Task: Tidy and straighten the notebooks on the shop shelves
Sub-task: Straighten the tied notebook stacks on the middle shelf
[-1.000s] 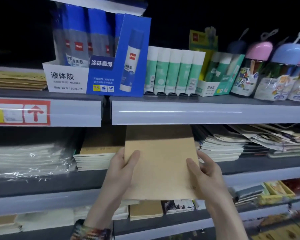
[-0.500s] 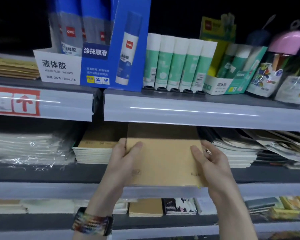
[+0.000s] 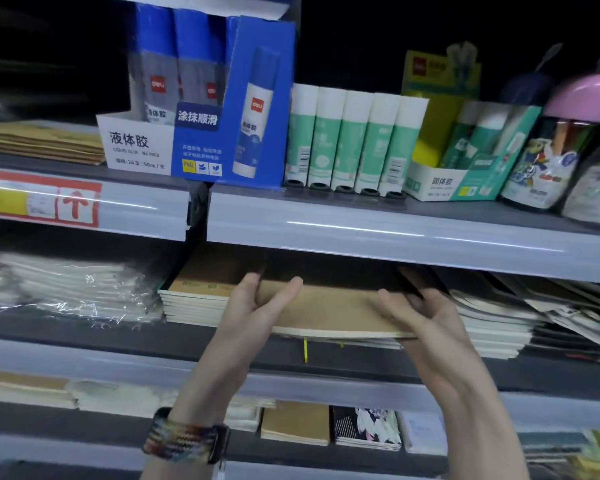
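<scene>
Brown notebooks (image 3: 333, 310): thin stack near the middle of the view, held flat, front edge out over the middle shelf (image 3: 84, 336), back part in the dark under the top shelf (image 3: 395, 233).
Wrapped white pile (image 3: 73, 289): well apart at 9 o'clock from the held stack, with shiny plastic round it.
Neat brown pile (image 3: 201, 292): just beside the held stack at 9 o'clock, same colour, edges lined up.
Left hand (image 3: 253, 317): curled round the left edge of the stack, thumb on top, with a bright woven band (image 3: 187, 434) on the wrist.
Yellow tag (image 3: 305, 349): small, hanging just under the stack at 6 o'clock.
Green glue sticks (image 3: 354, 140): up at 12 o'clock on the top shelf, not part of the job.
Right hand (image 3: 426, 323): curled round the right front corner, thumb on top, palm below.
Messy pile (image 3: 492, 323): at 3 o'clock from the held stack, covers fanned out and crooked; touching it or only very close, cannot tell.
Feel of the stack: likely light, thin and bendy; smooth covers, so probably quick to slide over each other and sag if held at one end.
Best hold on the stack: both side edges, at 9 and 3 o'clock, thumbs on top and fingers under, to keep it square.
Soft spots: paper corners, likely easy to crease against the piles on each side.
</scene>
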The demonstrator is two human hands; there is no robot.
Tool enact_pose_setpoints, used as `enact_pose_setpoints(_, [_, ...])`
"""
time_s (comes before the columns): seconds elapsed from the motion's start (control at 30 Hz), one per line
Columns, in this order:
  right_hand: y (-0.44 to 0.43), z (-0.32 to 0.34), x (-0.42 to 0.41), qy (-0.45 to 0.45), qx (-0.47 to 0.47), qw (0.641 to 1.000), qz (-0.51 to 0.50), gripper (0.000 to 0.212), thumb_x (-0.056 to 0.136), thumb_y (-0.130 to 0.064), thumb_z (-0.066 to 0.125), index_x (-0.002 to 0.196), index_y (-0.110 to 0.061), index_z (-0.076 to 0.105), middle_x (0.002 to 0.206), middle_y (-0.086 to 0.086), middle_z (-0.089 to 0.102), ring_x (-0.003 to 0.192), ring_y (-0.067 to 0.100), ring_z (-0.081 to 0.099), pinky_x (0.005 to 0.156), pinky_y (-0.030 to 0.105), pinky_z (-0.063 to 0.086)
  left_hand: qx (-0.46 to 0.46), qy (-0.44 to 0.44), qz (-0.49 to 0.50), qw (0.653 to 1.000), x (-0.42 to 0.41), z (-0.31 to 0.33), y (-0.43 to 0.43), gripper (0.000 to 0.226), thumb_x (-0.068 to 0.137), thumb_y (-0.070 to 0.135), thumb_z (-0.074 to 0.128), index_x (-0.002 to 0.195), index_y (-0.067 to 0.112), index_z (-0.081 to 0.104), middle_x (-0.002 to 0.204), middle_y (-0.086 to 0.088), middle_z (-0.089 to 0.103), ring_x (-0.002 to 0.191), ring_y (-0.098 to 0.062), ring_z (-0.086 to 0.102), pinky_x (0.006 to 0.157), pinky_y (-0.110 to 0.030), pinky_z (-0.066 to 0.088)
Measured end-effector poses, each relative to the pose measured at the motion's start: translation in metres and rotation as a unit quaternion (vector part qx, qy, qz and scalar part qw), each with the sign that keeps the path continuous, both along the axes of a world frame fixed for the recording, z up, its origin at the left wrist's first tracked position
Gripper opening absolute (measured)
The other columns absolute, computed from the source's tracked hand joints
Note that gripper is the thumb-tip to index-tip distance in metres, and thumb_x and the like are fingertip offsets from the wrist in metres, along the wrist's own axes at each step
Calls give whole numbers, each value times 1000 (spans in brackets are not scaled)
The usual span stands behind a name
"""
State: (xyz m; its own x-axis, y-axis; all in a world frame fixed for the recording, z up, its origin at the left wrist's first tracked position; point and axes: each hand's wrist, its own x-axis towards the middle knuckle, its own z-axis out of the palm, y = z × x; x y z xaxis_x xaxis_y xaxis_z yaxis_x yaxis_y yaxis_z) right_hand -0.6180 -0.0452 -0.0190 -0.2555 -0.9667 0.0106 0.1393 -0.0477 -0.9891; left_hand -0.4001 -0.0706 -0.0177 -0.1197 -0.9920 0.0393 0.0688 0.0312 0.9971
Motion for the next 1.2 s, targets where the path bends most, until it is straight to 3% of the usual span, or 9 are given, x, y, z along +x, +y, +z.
enact_pose_setpoints(0.1, [5, -6, -9, 98, -14, 994, 56, 95, 54, -18, 97, 139, -21, 53, 125, 1, 67, 121, 21, 62, 105, 40, 49, -56, -57, -47, 996, 6, -6, -4, 67, 69, 27, 85, 127, 17, 52, 107, 8, 72, 103, -4, 66, 76, -12, 51])
enact_pose_setpoints(0.2, [10, -8, -13, 188, -27, 976, 107, 108, 55, -9, 93, 147, -34, 40, 117, -10, 69, 113, 12, 65, 97, 29, 53, -84, -182, -85, 976, 13, -16, -8, 128, 47, 45, 97, 151, 42, 21, 134, 23, 52, 123, 6, 48, 97, -18, 44])
enact_pose_setpoints(0.27, [10, -10, -16, 216, -27, 969, 114, 113, 56, -12, 93, 149, -38, 36, 117, -11, 68, 112, 11, 64, 100, 30, 51, -90, -202, -93, 971, 16, -20, -10, 136, 47, 41, 98, 151, 53, 11, 136, 26, 46, 127, 6, 43, 100, -21, 41])
enact_pose_setpoints(0.4, [9, -12, -19, 231, -33, 969, 85, 107, 56, -19, 91, 148, -34, 39, 114, -15, 69, 109, 7, 65, 94, 22, 52, -107, -223, -69, 966, 13, -27, -16, 131, 53, 38, 96, 152, 52, 12, 137, 26, 46, 126, 7, 44, 100, -16, 41])
enact_pose_setpoints(0.5, [7, -12, -21, 210, -37, 976, 47, 92, 68, -1, 86, 147, -23, 44, 112, -11, 70, 101, -7, 64, 82, 10, 51, -123, -245, -22, 961, 5, -31, -19, 127, 47, 57, 89, 153, 46, 18, 137, 18, 51, 126, -4, 48, 105, -28, 44])
enact_pose_setpoints(0.6, [5, -15, -23, 240, -38, 970, -8, 80, 76, -2, 82, 144, -24, 46, 118, -16, 61, 96, -19, 59, 75, 2, 46, -127, -257, 42, 957, -3, -32, -19, 90, 55, 51, 87, 134, 42, 44, 115, 19, 62, 108, 0, 58, 92, -20, 51])
enact_pose_setpoints(0.73, [-1, -24, -24, 302, -18, 951, -59, 70, 83, -26, 80, 144, -36, 46, 131, -10, 57, 103, 14, 67, 83, 16, 52, -144, -267, 148, 941, -12, -33, -23, 48, 70, 38, 84, 107, 35, 54, 101, 14, 67, 88, -6, 66, 75, -21, 56])
enact_pose_setpoints(1.0, [-1, -32, -5, 384, -23, 916, -117, 54, 95, -30, 65, 145, -34, 44, 141, -8, 49, 121, 22, 58, 100, 43, 51, -168, -308, 176, 920, -24, -41, -26, 62, 79, 48, 72, 133, 22, 58, 88, 21, 60, 75, 1, 63, 62, -8, 49])
enact_pose_setpoints(1.2, [6, -26, -1, 370, -5, 921, -122, 55, 97, -25, 63, 147, -25, 42, 141, -12, 45, 124, 21, 57, 102, 39, 49, -167, -302, 199, 917, -26, -38, -19, 32, 79, 41, 76, 104, 29, 60, 79, 34, 53, 62, 7, 60, 59, -4, 45])
